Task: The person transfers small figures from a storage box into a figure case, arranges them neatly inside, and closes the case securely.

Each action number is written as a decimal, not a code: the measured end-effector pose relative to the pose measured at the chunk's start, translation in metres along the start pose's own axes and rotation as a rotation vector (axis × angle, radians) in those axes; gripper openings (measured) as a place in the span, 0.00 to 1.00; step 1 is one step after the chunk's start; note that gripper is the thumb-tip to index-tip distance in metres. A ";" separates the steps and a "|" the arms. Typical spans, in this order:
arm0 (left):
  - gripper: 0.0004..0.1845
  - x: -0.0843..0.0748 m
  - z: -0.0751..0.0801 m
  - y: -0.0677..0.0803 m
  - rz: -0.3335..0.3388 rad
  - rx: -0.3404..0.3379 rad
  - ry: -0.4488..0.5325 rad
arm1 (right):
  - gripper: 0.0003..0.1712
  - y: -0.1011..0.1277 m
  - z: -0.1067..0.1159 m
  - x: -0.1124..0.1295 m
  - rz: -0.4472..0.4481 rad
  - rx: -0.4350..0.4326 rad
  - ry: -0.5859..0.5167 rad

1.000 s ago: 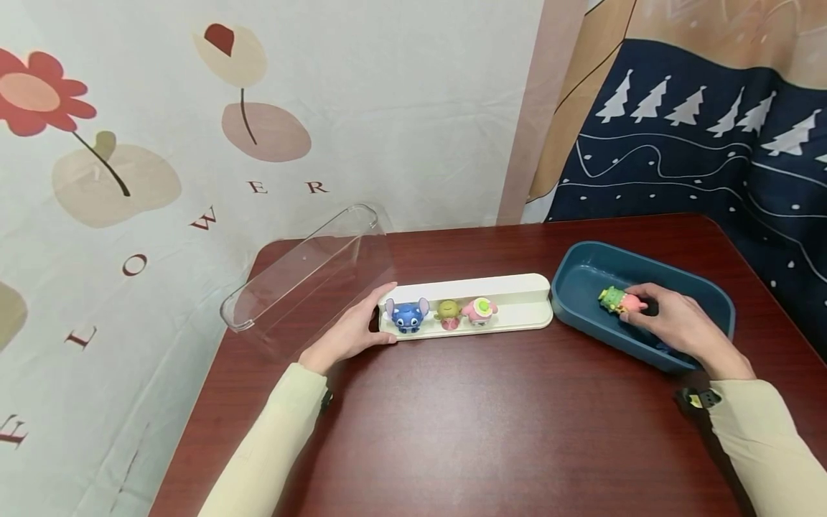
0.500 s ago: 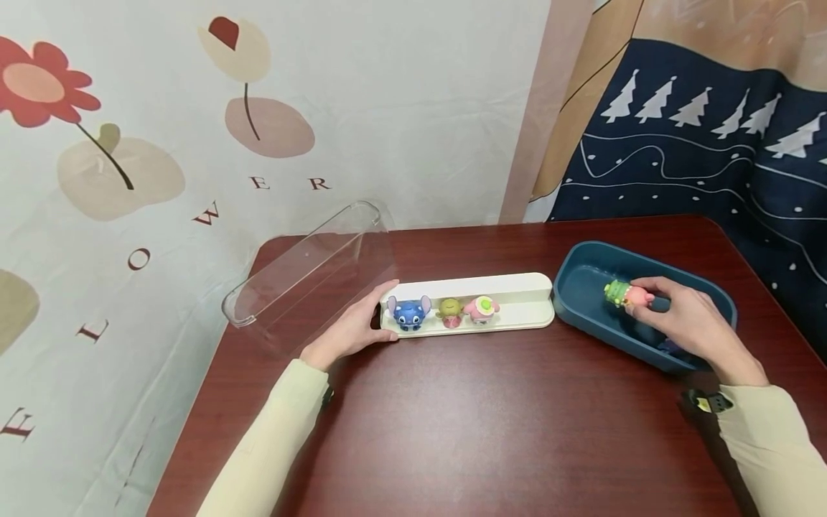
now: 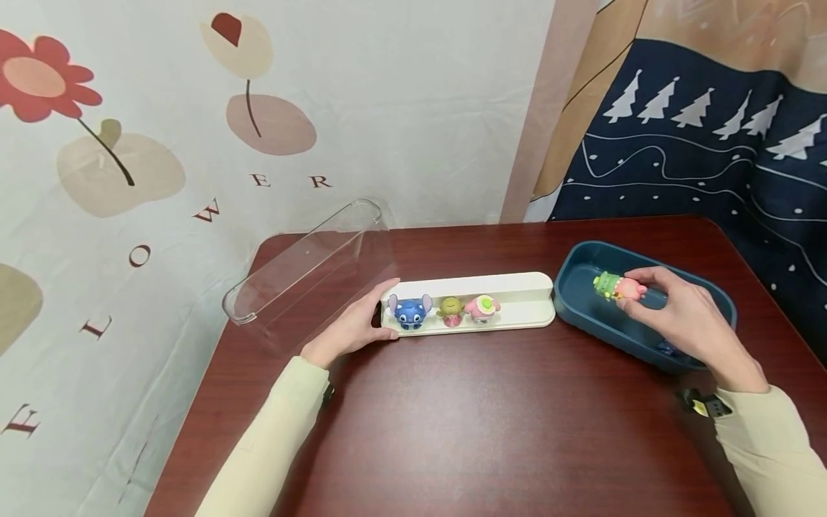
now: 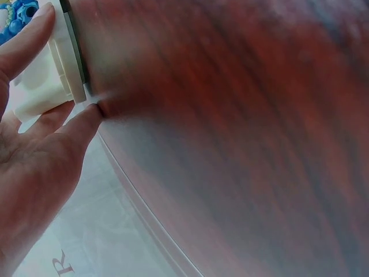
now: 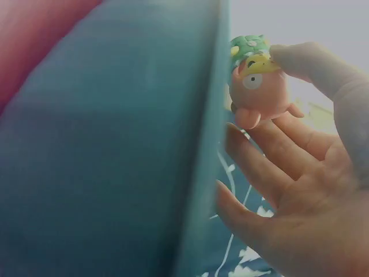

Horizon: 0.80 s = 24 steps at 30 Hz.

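My right hand [image 3: 672, 312] pinches a small pink figure with a green hat [image 3: 617, 286] [image 5: 256, 81] between thumb and fingertips, lifted just above the dark teal bin [image 3: 581, 316]. My left hand [image 3: 352, 327] grips the left end of a long cream tray [image 3: 523, 298] [image 4: 55, 75]. On the tray stand a blue figure [image 3: 408, 311], an olive-green figure [image 3: 450, 310] and a pink figure with a green top [image 3: 481, 308]. The tray's right half is bare.
A clear plastic lid [image 3: 304, 269] lies tilted at the table's back left, behind my left hand. The dark red table [image 3: 491, 424] ends at a flowered cloth on the left and a navy tree-patterned cloth at the right. A small blue thing [image 3: 665, 350] lies in the bin.
My right hand has raised the green-hatted figure from the bin's floor and carried it slightly left. My left hand has stayed on the tray's end.
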<state>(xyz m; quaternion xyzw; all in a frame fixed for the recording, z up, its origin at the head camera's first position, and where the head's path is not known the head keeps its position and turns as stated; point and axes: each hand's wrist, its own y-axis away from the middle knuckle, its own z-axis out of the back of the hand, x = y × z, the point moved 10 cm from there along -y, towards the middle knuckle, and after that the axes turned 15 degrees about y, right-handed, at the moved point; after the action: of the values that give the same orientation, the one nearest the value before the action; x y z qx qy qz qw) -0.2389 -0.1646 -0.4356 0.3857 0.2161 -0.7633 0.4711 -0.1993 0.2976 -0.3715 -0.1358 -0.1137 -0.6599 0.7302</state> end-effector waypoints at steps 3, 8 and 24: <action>0.55 -0.001 0.000 0.000 0.004 0.003 0.001 | 0.33 0.000 0.003 0.011 0.012 -0.021 -0.002; 0.55 -0.002 0.000 0.000 0.007 0.003 0.005 | 0.34 -0.001 0.002 0.027 0.015 -0.017 -0.010; 0.55 -0.002 0.000 0.001 0.010 0.004 0.009 | 0.31 -0.011 -0.012 0.080 0.137 -0.018 -0.111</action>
<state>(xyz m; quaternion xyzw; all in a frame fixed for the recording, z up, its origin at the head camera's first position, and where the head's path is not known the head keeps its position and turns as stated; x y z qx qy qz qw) -0.2379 -0.1639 -0.4340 0.3912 0.2148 -0.7597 0.4729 -0.2023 0.2178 -0.3550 -0.1864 -0.1384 -0.6008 0.7650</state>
